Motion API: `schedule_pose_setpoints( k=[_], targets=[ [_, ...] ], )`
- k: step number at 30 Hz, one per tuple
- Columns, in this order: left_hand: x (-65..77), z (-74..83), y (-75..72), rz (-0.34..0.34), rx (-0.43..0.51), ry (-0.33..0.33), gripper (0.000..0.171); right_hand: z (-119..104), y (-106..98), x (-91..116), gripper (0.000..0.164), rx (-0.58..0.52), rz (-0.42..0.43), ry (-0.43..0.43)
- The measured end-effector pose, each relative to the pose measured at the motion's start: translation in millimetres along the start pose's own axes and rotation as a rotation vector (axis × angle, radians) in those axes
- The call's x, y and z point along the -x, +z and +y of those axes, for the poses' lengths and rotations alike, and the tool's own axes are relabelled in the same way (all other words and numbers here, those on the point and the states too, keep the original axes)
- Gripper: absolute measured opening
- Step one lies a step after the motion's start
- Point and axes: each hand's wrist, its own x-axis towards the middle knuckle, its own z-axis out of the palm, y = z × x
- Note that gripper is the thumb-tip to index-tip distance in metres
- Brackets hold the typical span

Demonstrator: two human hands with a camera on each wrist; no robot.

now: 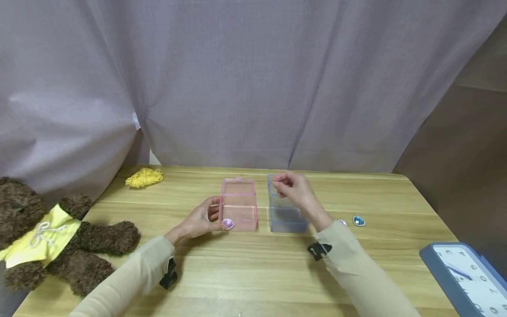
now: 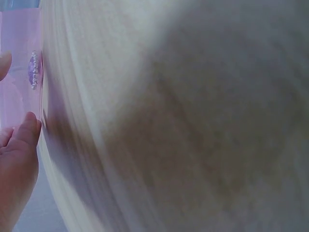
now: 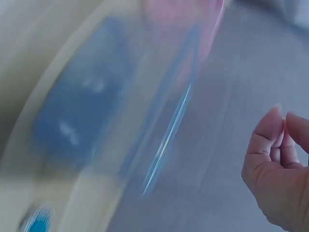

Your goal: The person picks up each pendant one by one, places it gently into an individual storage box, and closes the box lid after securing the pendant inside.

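Note:
A see-through pink box (image 1: 238,216) stands on the table with its lid folded back. My left hand (image 1: 201,219) grips its left side, the thumb at the front corner and the fingers along the side. A purple gem with a pearly rim (image 1: 227,224) shows at the box's front wall, near the thumb; in the left wrist view the same gem (image 2: 34,70) stands edge-on. To the right is a see-through blue box (image 1: 286,220), also with its lid back. My right hand (image 1: 295,190) hovers over that lid, thumb and fingertips curled together, nothing visible between them.
A teal gem (image 1: 358,221) lies right of the blue box, with a purple gem (image 1: 342,223) partly behind the right sleeve. Yellow string (image 1: 144,177) lies at the back left. A brown plush toy (image 1: 89,235) fills the left edge, a blue-framed clock (image 1: 467,273) the right.

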Motion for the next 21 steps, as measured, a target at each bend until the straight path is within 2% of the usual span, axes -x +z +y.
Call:
schedule_pose_setpoints(
  k=[4, 7, 9, 11, 14, 21],
  targets=[
    [0.8, 0.8, -0.9, -0.006, -0.009, -0.002, 0.089, 29.8, -58.5, 15.9, 0.024, -0.004, 0.113, 0.063],
    [1.8, 1.7, -1.6, -0.001, -0.026, -0.018, 0.090, 57.3, -91.9, 32.3, 0.026, 0.107, 0.142, 0.101],
    [2.5, 2.6, -1.9, 0.006, -0.031, -0.029, 0.091, 73.7, -106.9, 43.4, 0.026, 0.206, 0.136, 0.127],
    [2.8, 3.4, -2.3, 0.009, -0.032, -0.032, 0.091, 87.8, -116.4, 53.1, 0.025, 0.279, 0.113, 0.163],
    [2.7, 4.7, -2.4, 0.009, -0.021, -0.031, 0.090, 101.3, -123.1, 64.2, 0.025, 0.332, 0.065, 0.217],
    [1.3, 3.8, 0.8, 0.003, -0.025, -0.028, 0.090, 107.9, -125.1, 73.3, 0.026, 0.500, 0.018, 0.231]
  ],
)
